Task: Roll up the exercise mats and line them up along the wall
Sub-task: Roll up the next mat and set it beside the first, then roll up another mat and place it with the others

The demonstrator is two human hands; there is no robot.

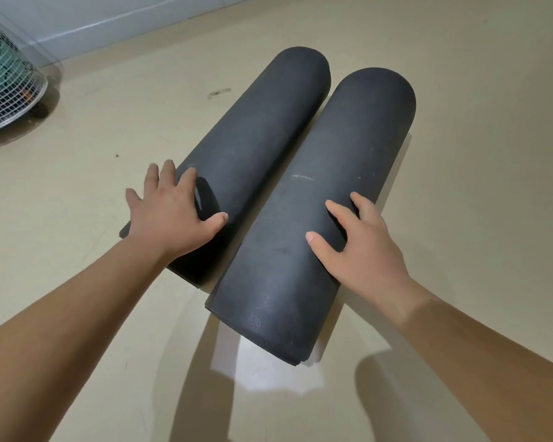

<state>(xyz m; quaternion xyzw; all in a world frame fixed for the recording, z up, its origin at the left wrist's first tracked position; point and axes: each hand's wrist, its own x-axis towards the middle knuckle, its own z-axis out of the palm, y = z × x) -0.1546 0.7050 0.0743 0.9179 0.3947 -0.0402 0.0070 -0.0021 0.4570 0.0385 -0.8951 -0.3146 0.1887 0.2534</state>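
Observation:
Two dark grey exercise mats lie rolled up side by side on the beige floor, touching along their length. On the near end of the left roll (259, 132) rests my left hand (173, 212), fingers spread and fairly straight, thumb pressing the roll's top. My right hand (355, 244) lies on the right side of the right roll (329, 193), its fingers bent over the curve of the roll. The right roll's loose outer edge shows at its near end.
A white wire-mesh fan guard (7, 87) with a teal blade stands at the far left. The white wall and skirting (115, 23) run across the back, some way beyond the rolls. Beige floor (476, 122) spreads around both rolls.

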